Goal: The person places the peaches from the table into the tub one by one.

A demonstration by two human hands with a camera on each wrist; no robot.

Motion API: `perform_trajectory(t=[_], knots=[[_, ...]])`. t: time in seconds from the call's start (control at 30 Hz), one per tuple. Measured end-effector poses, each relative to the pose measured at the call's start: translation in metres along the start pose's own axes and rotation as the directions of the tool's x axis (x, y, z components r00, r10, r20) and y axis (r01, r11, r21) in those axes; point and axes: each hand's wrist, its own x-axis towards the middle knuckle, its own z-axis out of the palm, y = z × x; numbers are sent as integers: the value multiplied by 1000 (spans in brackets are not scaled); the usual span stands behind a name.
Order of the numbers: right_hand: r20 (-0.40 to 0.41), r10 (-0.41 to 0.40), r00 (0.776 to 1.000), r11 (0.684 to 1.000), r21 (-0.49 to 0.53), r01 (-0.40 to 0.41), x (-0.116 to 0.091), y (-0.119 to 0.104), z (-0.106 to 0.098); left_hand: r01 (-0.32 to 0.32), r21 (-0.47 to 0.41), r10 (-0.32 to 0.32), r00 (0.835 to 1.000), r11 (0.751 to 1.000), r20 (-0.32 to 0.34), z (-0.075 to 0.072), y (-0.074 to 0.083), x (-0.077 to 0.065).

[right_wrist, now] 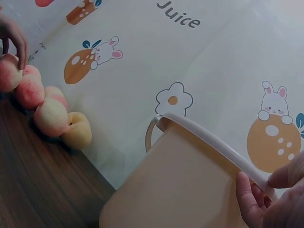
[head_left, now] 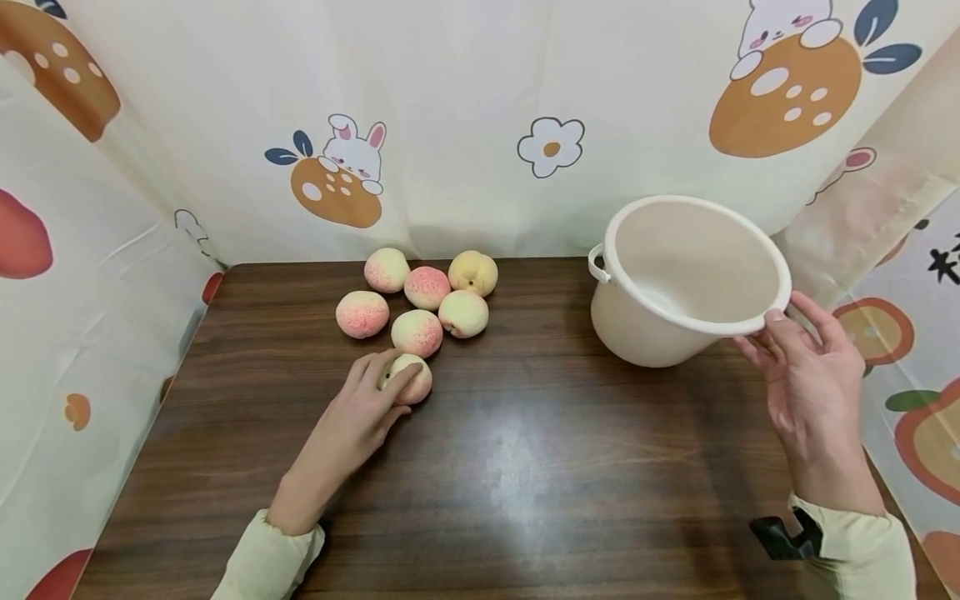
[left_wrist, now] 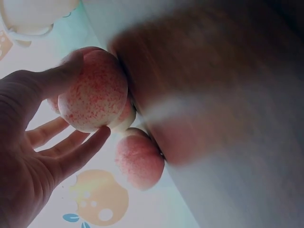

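My left hand [head_left: 365, 400] holds the nearest peach [head_left: 414, 381] on the tabletop, thumb on one side and fingertips on the other. In the left wrist view that speckled peach [left_wrist: 95, 92] sits between thumb and fingers. Just behind it lie several more pink and pale yellow peaches, such as a speckled one [head_left: 417, 333] and a yellow one [head_left: 473, 272]. On the right, my right hand [head_left: 817, 383] pinches the rim of a cream bucket [head_left: 652, 325], thumb over the edge and fingers against the outer wall. The bucket's visible inside holds nothing.
Everything stands on a dark wood-grain table [head_left: 517, 483]. Behind it hangs a pale printed curtain [head_left: 465, 167], and similar cloth closes off both sides. The bucket's handle [head_left: 597, 263] shows at its left. A black strap [head_left: 783, 537] is at my right cuff.
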Motion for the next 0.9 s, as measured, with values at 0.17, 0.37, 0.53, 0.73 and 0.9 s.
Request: perform_trajectory(t=[0.17,0.37,0.53,0.73,0.9], knots=[[8,-10,1000,999,-35,11,-3,1,0,-5,10,5,1000,1000,-30,2,0,0],[32,-8,999,998,-67,10,-7,1,-1,-34,17,35,997,999,-69,3,0,0],[59,-2,998,997,-79,7,-10,1,-1,-38,6,39,996,999,-78,1,-1,-1],[116,5,993,991,-136,11,-13,2,0,-40,11,41,996,999,-74,-3,0,0],[152,16,988,978,-209,17,-17,4,0,-27,34,29,998,999,-58,-9,2,2]])
